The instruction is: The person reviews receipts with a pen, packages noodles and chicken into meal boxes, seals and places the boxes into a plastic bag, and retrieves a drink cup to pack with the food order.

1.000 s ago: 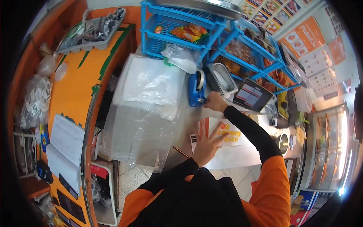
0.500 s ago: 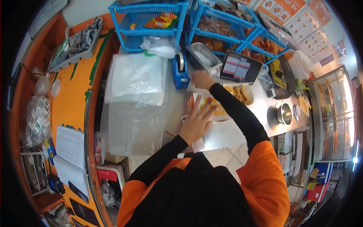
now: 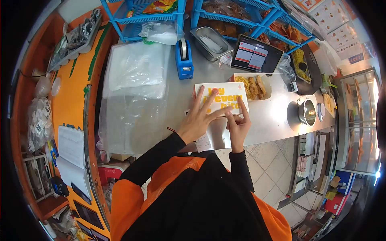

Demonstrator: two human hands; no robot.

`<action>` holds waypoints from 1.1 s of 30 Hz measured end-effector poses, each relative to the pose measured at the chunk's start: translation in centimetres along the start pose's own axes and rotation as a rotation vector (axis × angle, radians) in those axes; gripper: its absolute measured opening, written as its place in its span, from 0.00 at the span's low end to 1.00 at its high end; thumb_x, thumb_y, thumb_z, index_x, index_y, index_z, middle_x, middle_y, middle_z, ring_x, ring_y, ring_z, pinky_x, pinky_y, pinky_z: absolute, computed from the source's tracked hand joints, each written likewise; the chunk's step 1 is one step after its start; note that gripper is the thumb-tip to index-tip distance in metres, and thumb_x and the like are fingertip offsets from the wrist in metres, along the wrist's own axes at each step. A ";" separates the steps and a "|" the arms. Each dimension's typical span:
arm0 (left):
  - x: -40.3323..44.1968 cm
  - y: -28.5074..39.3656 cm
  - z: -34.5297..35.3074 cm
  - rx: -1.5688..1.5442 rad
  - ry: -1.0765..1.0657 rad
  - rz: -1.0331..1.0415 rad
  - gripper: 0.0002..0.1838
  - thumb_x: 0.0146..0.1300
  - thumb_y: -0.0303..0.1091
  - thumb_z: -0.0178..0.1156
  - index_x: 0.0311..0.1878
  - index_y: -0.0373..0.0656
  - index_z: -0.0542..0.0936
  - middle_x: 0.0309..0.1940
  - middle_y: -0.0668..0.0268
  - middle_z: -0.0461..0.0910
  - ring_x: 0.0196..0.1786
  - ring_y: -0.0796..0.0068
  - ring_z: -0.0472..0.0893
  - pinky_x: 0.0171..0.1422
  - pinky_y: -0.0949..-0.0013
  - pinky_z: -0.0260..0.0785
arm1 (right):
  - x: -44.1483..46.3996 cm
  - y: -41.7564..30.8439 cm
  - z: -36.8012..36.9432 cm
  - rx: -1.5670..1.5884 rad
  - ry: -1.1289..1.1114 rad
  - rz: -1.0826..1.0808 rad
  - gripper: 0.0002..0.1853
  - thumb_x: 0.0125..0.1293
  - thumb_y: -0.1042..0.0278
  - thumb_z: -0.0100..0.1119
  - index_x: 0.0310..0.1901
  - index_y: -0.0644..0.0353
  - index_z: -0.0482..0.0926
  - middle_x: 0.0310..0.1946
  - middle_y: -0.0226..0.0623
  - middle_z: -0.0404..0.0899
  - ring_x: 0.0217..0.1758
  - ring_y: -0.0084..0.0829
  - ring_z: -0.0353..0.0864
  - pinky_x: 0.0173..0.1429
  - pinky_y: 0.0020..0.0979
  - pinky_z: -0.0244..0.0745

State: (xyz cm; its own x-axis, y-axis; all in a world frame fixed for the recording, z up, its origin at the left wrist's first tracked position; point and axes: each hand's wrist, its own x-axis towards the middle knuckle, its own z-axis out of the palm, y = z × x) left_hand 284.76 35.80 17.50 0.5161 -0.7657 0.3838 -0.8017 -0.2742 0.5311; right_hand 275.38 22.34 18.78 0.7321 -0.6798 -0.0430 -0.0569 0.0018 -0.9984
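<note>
A closed white food box [image 3: 215, 91] with yellow lettering lies on the metal counter in front of me. My left hand [image 3: 201, 116] rests on its lid with the fingers spread. At the box's front right side is my right hand [image 3: 238, 125], its index finger stretched onto the lid and its thumb apart near the front edge. The other right fingers are curled, and I cannot make out anything in them. Behind the box, to the right, stands an open food box [image 3: 268, 89] with fried chicken [image 3: 257, 88] and yellow food. The blue tape dispenser [image 3: 185, 64] stands behind, to the left.
Clear plastic bags [image 3: 138, 72] cover the counter's left part. A metal tray [image 3: 203, 44], a tablet [image 3: 256, 54] and blue shelves [image 3: 146, 18] stand at the back. On the right are a steel bowl [image 3: 307, 112] and a glass display case [image 3: 360, 120]. A receipt [image 3: 203, 143] hangs at the front edge.
My right hand has come from beside the tape dispenser to the front right of the closed box. My left hand stays on the lid. The whole view has shifted slightly.
</note>
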 end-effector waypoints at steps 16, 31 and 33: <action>-8.5 0.3 -0.2 -0.238 0.326 -0.875 0.18 0.60 0.26 0.59 0.56 0.41 0.75 0.52 0.55 0.71 0.56 0.57 0.72 0.59 0.62 0.67 | 17.4 6.7 -17.3 -0.732 0.370 -0.332 0.28 0.58 0.70 0.64 0.60 0.66 0.69 0.56 0.48 0.67 0.53 0.39 0.71 0.52 0.35 0.71; -14.4 0.6 1.1 0.462 0.327 -0.735 0.04 0.58 0.34 0.64 0.35 0.48 0.79 0.34 0.71 0.79 0.42 0.65 0.74 0.47 0.62 0.61 | 16.9 0.2 -8.7 -0.363 -0.235 -0.543 0.20 0.55 0.83 0.46 0.52 0.66 0.70 0.55 0.48 0.72 0.57 0.41 0.73 0.59 0.32 0.69; -14.5 0.3 0.4 0.483 0.478 -0.871 0.04 0.62 0.35 0.62 0.37 0.48 0.80 0.36 0.71 0.80 0.42 0.65 0.74 0.48 0.61 0.61 | 18.6 1.7 -7.9 -0.370 -0.223 -0.176 0.20 0.54 0.83 0.45 0.51 0.65 0.67 0.63 0.54 0.66 0.67 0.45 0.66 0.66 0.38 0.64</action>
State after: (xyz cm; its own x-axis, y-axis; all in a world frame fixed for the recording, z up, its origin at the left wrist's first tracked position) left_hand 276.92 46.57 11.79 0.9413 0.0746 0.3292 -0.0873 -0.8884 0.4507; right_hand 283.54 3.84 16.59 0.8780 -0.4722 0.0783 -0.1274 -0.3883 -0.9127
